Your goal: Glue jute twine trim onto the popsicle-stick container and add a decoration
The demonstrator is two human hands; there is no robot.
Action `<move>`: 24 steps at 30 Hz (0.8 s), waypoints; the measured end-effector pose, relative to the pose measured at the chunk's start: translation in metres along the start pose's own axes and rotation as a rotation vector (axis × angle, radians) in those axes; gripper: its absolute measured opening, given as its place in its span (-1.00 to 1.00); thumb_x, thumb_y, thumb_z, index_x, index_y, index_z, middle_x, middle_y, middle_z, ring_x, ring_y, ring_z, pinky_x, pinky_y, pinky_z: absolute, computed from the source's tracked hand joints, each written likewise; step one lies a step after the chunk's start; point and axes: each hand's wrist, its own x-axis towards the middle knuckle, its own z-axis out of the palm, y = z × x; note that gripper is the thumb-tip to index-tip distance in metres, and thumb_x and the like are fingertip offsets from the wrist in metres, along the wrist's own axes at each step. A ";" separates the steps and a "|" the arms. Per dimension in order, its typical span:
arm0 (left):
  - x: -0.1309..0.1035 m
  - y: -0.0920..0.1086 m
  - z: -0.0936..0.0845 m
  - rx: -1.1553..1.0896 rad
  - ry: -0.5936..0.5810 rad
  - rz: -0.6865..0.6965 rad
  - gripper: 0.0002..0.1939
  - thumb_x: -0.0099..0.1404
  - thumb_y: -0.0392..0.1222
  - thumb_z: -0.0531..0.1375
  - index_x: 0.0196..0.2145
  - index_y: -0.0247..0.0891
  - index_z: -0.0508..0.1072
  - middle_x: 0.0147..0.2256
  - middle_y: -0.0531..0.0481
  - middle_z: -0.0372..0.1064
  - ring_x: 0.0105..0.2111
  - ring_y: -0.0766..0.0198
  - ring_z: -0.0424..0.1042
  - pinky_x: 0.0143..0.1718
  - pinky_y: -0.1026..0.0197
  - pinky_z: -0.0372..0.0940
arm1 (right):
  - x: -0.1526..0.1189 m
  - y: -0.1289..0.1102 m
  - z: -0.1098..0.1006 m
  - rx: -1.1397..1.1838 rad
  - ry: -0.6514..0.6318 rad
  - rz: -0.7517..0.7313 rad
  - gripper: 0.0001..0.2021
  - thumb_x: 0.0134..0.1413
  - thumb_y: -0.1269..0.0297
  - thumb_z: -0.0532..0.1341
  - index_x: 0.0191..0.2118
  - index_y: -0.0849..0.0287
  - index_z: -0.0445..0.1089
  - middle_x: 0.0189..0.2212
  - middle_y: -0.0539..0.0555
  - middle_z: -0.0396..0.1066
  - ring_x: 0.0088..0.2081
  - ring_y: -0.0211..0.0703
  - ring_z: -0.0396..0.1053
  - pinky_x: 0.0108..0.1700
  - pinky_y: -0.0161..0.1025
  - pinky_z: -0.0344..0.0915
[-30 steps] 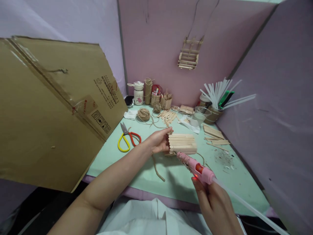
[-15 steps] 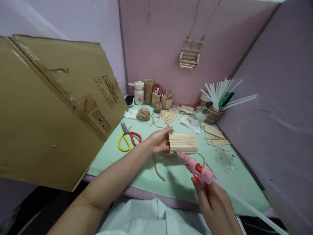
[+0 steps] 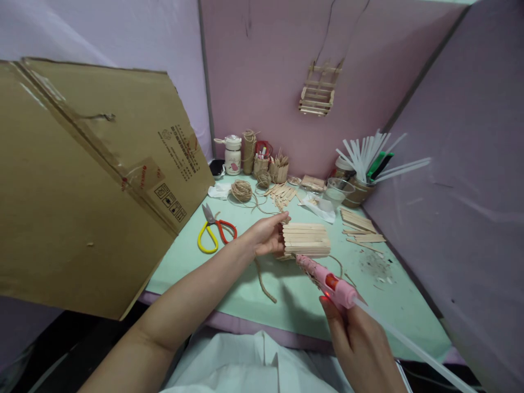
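My left hand (image 3: pixel 268 234) grips the left end of a piece made of wooden craft sticks (image 3: pixel 307 239) laid side by side; some fingers are hidden behind it. In my right hand (image 3: pixel 360 333) is a pink glue gun (image 3: pixel 327 281) with a red light on and a long clear glue stick (image 3: pixel 413 346) out of its back. The gun's nozzle is at the lower left edge of the stick piece. A length of twine (image 3: pixel 265 284) lies below my left hand, and another bit of twine shows right of the piece.
Scissors (image 3: pixel 210 226) lie left of my left hand. A large cardboard sheet (image 3: pixel 94 185) stands at the left. Twine balls (image 3: pixel 241 190), a bottle (image 3: pixel 233 155), a plastic cup (image 3: pixel 338 191) and a pot (image 3: pixel 358 192) of glue sticks line the back. Loose sticks (image 3: pixel 358 221) lie right.
The glue gun has shifted very slightly to the left along the edge of the stick piece. My left hand and the piece have not visibly moved.
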 end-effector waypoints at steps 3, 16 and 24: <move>0.001 0.000 -0.001 0.004 0.003 -0.005 -0.83 0.38 -0.13 0.01 -0.26 -0.26 0.31 -0.45 0.01 0.35 -0.49 0.26 0.43 -0.40 0.21 0.37 | -0.005 0.004 -0.001 -0.005 -0.017 -0.035 -0.67 0.26 0.17 0.03 0.06 0.12 0.32 -0.08 0.19 0.44 -0.08 0.02 0.42 -0.12 -0.13 0.36; -0.003 -0.001 0.000 0.013 -0.009 0.004 -0.81 0.35 -0.12 0.07 -0.17 -0.27 0.34 -0.43 0.01 0.32 -0.47 0.27 0.42 -0.39 0.19 0.38 | 0.059 0.083 0.011 0.912 0.436 0.755 -0.57 -0.19 -0.06 0.34 -0.29 0.19 0.39 -0.37 0.01 0.44 -0.45 -0.30 0.34 -0.47 -0.35 0.33; -0.012 -0.007 -0.002 0.083 -0.075 0.034 -0.60 0.32 0.07 0.07 -0.01 -0.22 0.30 -0.33 -0.02 0.33 -0.43 0.26 0.41 -0.35 0.17 0.37 | 0.061 0.131 0.011 0.463 0.139 0.726 -0.74 -0.18 0.06 0.26 -0.45 0.17 0.38 -0.51 0.05 0.43 -0.43 -0.13 0.38 -0.42 -0.25 0.29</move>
